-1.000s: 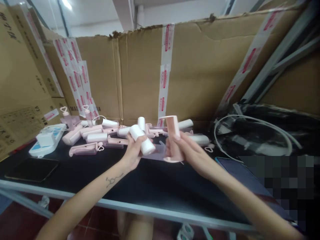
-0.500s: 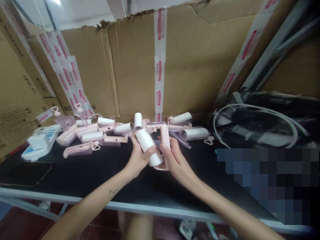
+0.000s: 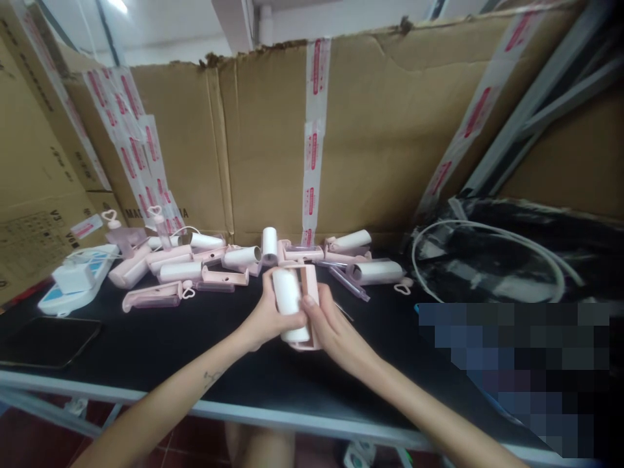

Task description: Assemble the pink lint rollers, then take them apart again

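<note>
My left hand (image 3: 267, 313) is wrapped round a white roll (image 3: 288, 296), its thumb across the front. My right hand (image 3: 327, 316) grips a pink holder (image 3: 311, 286) from the right side. The roll now sits against the holder's open side, between its end pieces, and stands nearly upright. Just behind my hands, another white roll (image 3: 269, 244) is upright on the black table (image 3: 195, 351). More white rolls and pink holders lie beyond, including a roll (image 3: 380, 270) to the right and a holder (image 3: 151, 296) to the left.
A white and blue power strip (image 3: 100, 276) with a plugged-in charger (image 3: 73, 276) is at the left, behind a dark phone (image 3: 49, 341). Cardboard (image 3: 263, 143) walls the back. On the right are a coiled white cable (image 3: 487, 224) and black plastic. Purple tubes (image 3: 348, 283) lie behind my right hand.
The white roll has come together with the pink holder, where before it was tilted beside it. Both hands have moved closer together and slightly down in the view.
</note>
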A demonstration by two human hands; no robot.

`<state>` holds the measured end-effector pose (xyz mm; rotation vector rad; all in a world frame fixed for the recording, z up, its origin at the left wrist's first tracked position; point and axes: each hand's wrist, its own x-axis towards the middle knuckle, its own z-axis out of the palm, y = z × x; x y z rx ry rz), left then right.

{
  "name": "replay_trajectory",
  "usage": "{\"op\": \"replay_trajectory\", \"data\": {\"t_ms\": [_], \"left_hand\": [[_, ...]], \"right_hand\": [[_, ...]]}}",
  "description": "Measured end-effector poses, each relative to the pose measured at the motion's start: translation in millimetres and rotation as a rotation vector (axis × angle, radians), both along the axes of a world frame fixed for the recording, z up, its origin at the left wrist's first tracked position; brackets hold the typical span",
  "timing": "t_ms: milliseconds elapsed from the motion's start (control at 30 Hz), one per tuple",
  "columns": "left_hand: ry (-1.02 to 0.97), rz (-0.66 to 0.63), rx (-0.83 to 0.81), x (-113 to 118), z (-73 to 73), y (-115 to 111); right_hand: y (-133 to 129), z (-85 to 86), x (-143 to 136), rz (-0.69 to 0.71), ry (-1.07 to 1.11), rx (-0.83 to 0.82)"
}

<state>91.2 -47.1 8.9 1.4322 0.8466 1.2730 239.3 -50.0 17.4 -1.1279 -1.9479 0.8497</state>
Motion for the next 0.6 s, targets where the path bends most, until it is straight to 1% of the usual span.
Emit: {"op": "replay_trajectory", "data": {"t_ms": [67,133,200,267,300,333,433,500,600], "left_hand": [[-0.006,-0.058,-0.028,-2,1.8,1],[-0.005,-0.087,-0.040,-3,3.1,2],[0.056,-0.125,-0.067,-5,4.0,2],[0.235,-0.162,-0.052,-10,5.4,2],[0.358,-0.162,-0.023,-13,6.8,2],[0.490,-0.150,0.014,-17,8.7,2],[0.841,-0.128,0.108,-29,18.0,2],[1.017,-0.178,0.156,-35,25.4,2],[1.221,-0.221,0.217,-40,34.0,1]], "right_hand": [[3,3.5,1,0.021,-0.055,0.006],[7,5.8,3,0.029,-0.048,0.016],[14,8.8,7,0.009,-0.039,0.069],[23,14.9,13,-0.022,-0.085,0.149],[27,19.1,16,-0.018,-0.149,0.186],[30,23.8,19,0.005,-0.237,0.220],[35,35.8,21,0.137,-0.517,0.326],[33,38.4,18,0.202,-0.620,0.410],[30,34.3,12,0.276,-0.728,0.509]]}}
